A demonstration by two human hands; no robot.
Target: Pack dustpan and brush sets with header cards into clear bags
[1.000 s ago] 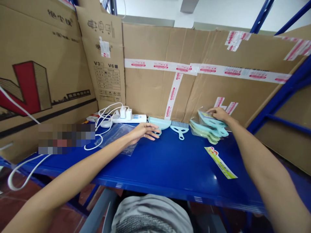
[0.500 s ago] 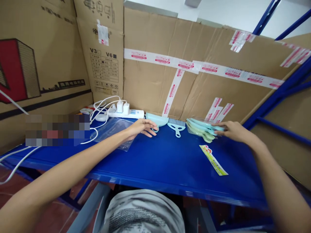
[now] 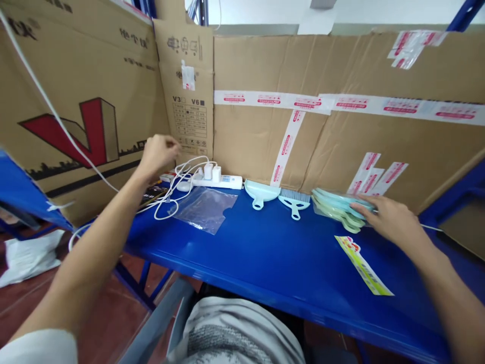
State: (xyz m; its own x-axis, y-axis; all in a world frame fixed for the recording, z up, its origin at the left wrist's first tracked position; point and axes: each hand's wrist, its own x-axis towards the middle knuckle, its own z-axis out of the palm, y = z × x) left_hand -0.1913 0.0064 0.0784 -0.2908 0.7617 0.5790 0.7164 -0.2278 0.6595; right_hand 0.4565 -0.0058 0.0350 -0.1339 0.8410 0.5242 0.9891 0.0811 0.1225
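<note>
Since 0.5 s ago the left hand (image 3: 157,151) has lifted off the dustpan (image 3: 259,191) and risen toward 10 o'clock; it now hangs loosely curled above the white cables (image 3: 172,189), gripping nothing that shows. Right hand (image 3: 390,220) has stayed at 3 o'clock, flat and open, fingers resting on the stack (image 3: 335,206) of bagged sets, not clasping it.

Judging by the layout, packing is at an early stage: 1 loose dustpan and 1 loose brush (image 3: 293,200) lie side by side at 12 o'clock on the shelf (image 3: 273,253), unbagged, with 1 empty clear bag (image 3: 206,208) at 11 o'clock and 1 paper label (image 3: 362,265) at 4 o'clock unused. Finished sets in the stack: several, perhaps 4 or 5; I cannot count them surely. 1 power strip (image 3: 217,181) with 2 chargers sits against the cardboard (image 3: 250,136).
</note>
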